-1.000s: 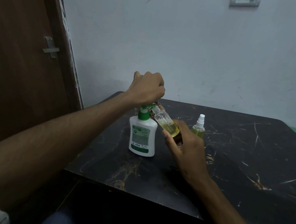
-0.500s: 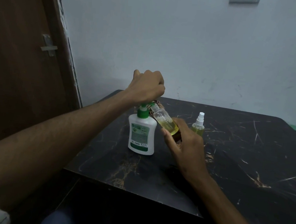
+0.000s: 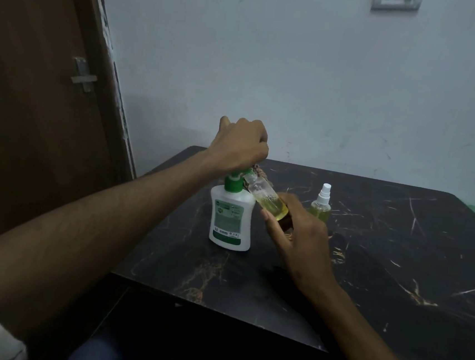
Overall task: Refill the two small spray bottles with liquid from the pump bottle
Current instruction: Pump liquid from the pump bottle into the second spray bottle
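Observation:
A white pump bottle (image 3: 231, 220) with a green pump head stands on the black marble table (image 3: 396, 267). My left hand (image 3: 241, 145) sits curled on top of the pump head and hides most of it. My right hand (image 3: 297, 238) grips an uncapped clear spray bottle (image 3: 266, 198), tilted with its open neck up at the pump's nozzle and yellow liquid pooled at its lower end. A second small spray bottle (image 3: 320, 206) with a white sprayer and yellow-green liquid stands upright to the right, apart from both hands.
A brown door (image 3: 35, 102) with a metal latch stands at the left, close to the table's left edge. A pale wall runs behind the table. A wall switch plate (image 3: 396, 0) is at the top right.
My hands and the bottles hold nearly the same pose throughout. The view has shifted slightly.

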A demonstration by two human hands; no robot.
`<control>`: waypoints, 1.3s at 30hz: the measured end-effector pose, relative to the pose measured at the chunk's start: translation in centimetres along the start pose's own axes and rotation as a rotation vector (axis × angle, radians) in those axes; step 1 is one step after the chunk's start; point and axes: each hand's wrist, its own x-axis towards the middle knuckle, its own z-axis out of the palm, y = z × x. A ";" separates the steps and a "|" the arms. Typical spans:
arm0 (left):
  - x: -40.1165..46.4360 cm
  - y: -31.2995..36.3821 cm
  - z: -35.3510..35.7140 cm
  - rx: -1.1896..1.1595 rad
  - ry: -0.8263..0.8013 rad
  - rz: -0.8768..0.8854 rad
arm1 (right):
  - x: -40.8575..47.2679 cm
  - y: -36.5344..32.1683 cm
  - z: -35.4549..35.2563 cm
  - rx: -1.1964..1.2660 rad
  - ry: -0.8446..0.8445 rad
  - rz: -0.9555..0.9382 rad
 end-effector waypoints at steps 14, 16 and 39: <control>0.0 0.1 0.1 0.003 -0.003 0.000 | 0.1 -0.1 0.1 0.013 -0.001 0.013; 0.0 0.1 0.1 -0.004 -0.008 -0.006 | 0.1 0.0 0.2 0.013 -0.007 0.013; 0.0 0.0 0.2 -0.006 -0.029 0.010 | 0.2 0.0 0.2 0.006 0.011 -0.007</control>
